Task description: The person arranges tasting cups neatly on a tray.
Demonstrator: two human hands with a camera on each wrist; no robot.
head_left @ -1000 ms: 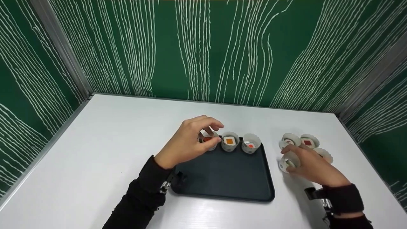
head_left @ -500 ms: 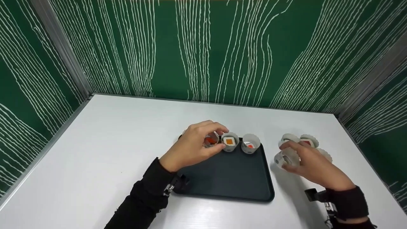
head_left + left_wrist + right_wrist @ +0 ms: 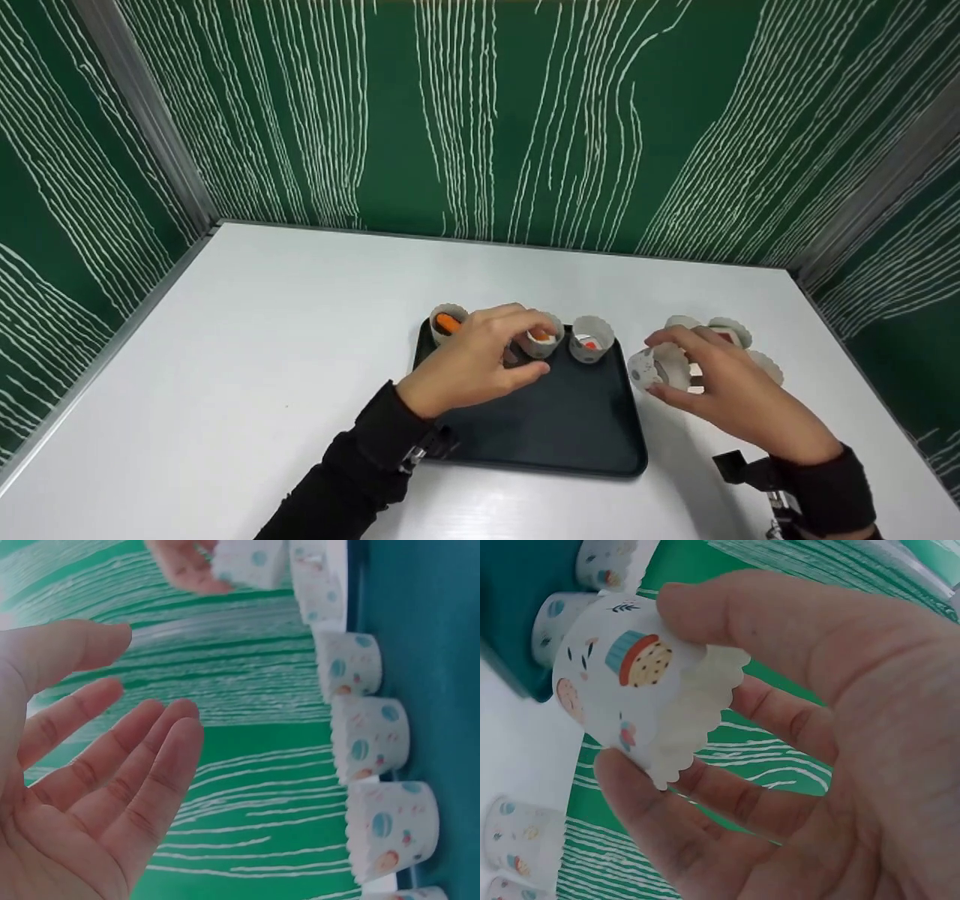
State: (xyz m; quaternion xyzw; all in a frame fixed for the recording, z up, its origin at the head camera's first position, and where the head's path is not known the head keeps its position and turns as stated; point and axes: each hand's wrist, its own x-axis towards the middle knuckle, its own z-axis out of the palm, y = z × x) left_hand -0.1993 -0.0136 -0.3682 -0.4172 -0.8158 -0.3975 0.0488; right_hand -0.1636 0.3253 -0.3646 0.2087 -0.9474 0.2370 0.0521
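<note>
The paper cup [image 3: 651, 367] sits tipped on its side in the right hand [image 3: 731, 397], pinched between thumb and fingers [image 3: 667, 832] just off the right edge of the dark tray [image 3: 555, 427], above the white table [image 3: 262, 360]. Its printed wall and scalloped rim show in the right wrist view. Behind that hand, three more cups [image 3: 731, 330] stand grouped on the table. The left hand [image 3: 476, 360] hovers over the back of the tray with fingers loosely spread, holding nothing. Along the tray's far edge stands a row of filled cups [image 3: 592, 339], the leftmost cup [image 3: 448, 322] holding something orange. Green patterned walls [image 3: 487, 112] enclose the table.
</note>
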